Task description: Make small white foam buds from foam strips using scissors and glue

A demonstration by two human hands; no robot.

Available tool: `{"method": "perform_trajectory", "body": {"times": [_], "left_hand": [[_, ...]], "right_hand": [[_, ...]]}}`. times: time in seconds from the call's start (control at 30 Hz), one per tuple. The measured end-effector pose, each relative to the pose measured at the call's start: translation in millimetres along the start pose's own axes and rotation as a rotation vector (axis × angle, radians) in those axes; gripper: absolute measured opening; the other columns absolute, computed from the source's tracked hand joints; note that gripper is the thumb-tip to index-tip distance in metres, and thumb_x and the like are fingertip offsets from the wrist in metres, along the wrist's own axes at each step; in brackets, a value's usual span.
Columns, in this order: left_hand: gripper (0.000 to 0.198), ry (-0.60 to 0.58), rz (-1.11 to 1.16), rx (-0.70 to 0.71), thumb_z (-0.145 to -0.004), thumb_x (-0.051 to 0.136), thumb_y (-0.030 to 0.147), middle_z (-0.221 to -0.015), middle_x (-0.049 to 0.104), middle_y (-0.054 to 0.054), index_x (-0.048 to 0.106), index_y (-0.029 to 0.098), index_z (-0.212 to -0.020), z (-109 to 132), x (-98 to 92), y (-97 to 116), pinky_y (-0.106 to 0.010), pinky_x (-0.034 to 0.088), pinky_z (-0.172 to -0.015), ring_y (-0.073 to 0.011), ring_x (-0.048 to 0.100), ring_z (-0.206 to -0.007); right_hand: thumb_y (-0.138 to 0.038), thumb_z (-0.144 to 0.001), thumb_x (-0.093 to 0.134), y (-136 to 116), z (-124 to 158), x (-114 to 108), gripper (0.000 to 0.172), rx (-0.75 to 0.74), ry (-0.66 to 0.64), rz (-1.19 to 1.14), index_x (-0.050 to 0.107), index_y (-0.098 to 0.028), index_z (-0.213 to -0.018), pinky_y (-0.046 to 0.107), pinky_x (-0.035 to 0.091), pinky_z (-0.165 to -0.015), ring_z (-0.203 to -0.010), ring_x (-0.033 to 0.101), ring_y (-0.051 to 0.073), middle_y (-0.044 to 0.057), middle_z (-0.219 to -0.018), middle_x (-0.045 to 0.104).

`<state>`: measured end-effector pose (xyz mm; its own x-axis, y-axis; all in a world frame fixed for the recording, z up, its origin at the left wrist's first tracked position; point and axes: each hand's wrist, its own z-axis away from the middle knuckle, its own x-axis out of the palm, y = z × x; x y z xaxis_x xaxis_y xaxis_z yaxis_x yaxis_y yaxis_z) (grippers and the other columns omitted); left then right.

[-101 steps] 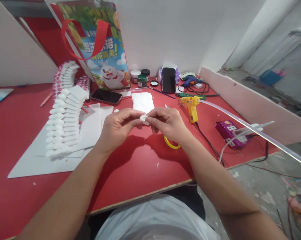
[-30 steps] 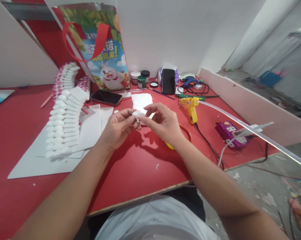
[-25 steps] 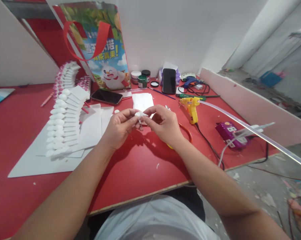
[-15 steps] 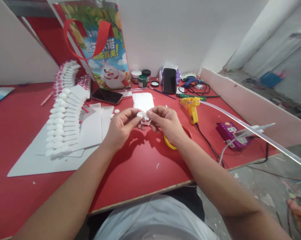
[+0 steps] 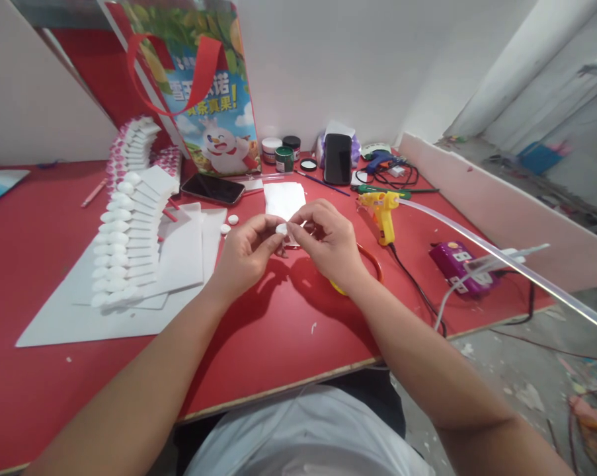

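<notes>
Over the red table [image 5: 258,330], my left hand [image 5: 246,254] and my right hand [image 5: 325,241] meet fingertip to fingertip. Both pinch one small white lump [image 5: 281,229] between thumb and fingers. The lump is held above the table, just in front of a white foam pad [image 5: 284,198]. Two small white round bits [image 5: 229,223] lie on the table left of my left hand. Scissors with yellow and red handles [image 5: 360,261] lie under my right wrist, mostly hidden.
A yellow glue gun [image 5: 382,211] with a long clear stick stands to the right, near a purple power strip [image 5: 459,263]. White sheets with rows of white spoon shapes [image 5: 122,241] lie left. A phone [image 5: 212,189], paint jars [image 5: 281,156] and a printed bag [image 5: 203,92] stand behind.
My hands have kept working the white lump between the fingertips, lifting and lowering slightly. The lump looks smaller and rounder now. The view shifted a little.
</notes>
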<state>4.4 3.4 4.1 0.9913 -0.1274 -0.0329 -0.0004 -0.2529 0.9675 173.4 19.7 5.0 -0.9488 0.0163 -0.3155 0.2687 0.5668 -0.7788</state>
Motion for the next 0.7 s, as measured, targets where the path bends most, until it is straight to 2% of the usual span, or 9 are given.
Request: {"method": "perform_trajectory", "body": {"times": [0.13,0.2,0.27,0.37,0.5,0.63,0.7], "left_hand": [[0.026,0.067,0.056,-0.021,-0.086,0.078,0.040,-0.084,0.071,-0.004,0.072,0.018,-0.098,-1.3,-2.7,-4.6,-0.030,0.056,-0.071,-0.0151,0.064,-0.068],[0.027,0.077,0.053,-0.026,-0.084,0.080,0.041,-0.082,0.071,-0.003,0.073,0.018,-0.097,-1.9,-3.5,-5.0,-0.030,0.056,-0.071,-0.0151,0.064,-0.067],[0.029,0.068,0.045,-0.025,-0.082,0.081,0.042,-0.080,0.071,-0.003,0.074,0.018,-0.096,-2.2,-3.1,-3.7,-0.031,0.055,-0.071,-0.0152,0.063,-0.066],[0.031,0.074,0.039,-0.020,-0.081,0.082,0.045,-0.080,0.071,-0.003,0.074,0.017,-0.095,-2.2,-1.3,-1.7,-0.030,0.055,-0.070,-0.0153,0.063,-0.067],[0.032,0.088,0.033,-0.026,-0.083,0.080,0.045,-0.082,0.071,-0.003,0.074,0.017,-0.097,-1.6,0.3,-2.4,-0.029,0.055,-0.070,-0.0145,0.063,-0.066],[0.031,0.092,0.064,-0.029,-0.083,0.081,0.044,-0.081,0.070,-0.002,0.073,0.017,-0.097,-0.6,2.2,-2.7,-0.029,0.057,-0.070,-0.0144,0.064,-0.067],[0.030,0.101,0.073,-0.024,-0.083,0.081,0.043,-0.082,0.071,-0.003,0.073,0.017,-0.098,-0.2,3.1,-1.8,-0.029,0.058,-0.071,-0.0147,0.065,-0.068]], "right_hand": [[-0.023,-0.091,0.063,0.9,0.1,-1.8,0.007,0.060,0.025,0.023,0.063,-0.020,-0.085,0.025,0.046,-0.061,-0.064,0.054,0.009,0.001,-0.089,0.067],[-0.024,-0.093,0.062,-0.1,1.0,-2.9,0.006,0.005,0.048,0.061,0.067,-0.021,-0.093,0.025,0.048,-0.061,-0.065,0.056,0.010,0.003,-0.098,0.070],[-0.028,-0.096,0.061,-0.7,2.5,-3.2,0.014,-0.053,0.048,0.105,0.071,-0.023,-0.105,0.026,0.050,-0.063,-0.066,0.058,0.010,0.004,-0.108,0.072],[-0.032,-0.099,0.062,1.6,4.9,-2.1,0.019,-0.102,-0.002,0.197,0.074,-0.025,-0.112,0.027,0.053,-0.068,-0.068,0.063,0.012,0.005,-0.108,0.075],[-0.030,-0.101,0.058,6.9,7.7,-0.2,0.024,-0.155,-0.050,0.312,0.076,-0.024,-0.114,0.029,0.052,-0.076,-0.086,0.071,0.019,0.008,-0.103,0.077],[-0.029,-0.101,0.057,5.9,8.7,1.6,0.022,-0.161,-0.020,0.310,0.077,-0.022,-0.108,0.029,0.050,-0.075,-0.085,0.071,0.019,0.009,-0.097,0.077],[-0.031,-0.100,0.060,3.3,8.4,2.8,0.018,-0.115,0.007,0.253,0.075,-0.021,-0.099,0.029,0.050,-0.075,-0.080,0.069,0.018,0.006,-0.091,0.077]]}}
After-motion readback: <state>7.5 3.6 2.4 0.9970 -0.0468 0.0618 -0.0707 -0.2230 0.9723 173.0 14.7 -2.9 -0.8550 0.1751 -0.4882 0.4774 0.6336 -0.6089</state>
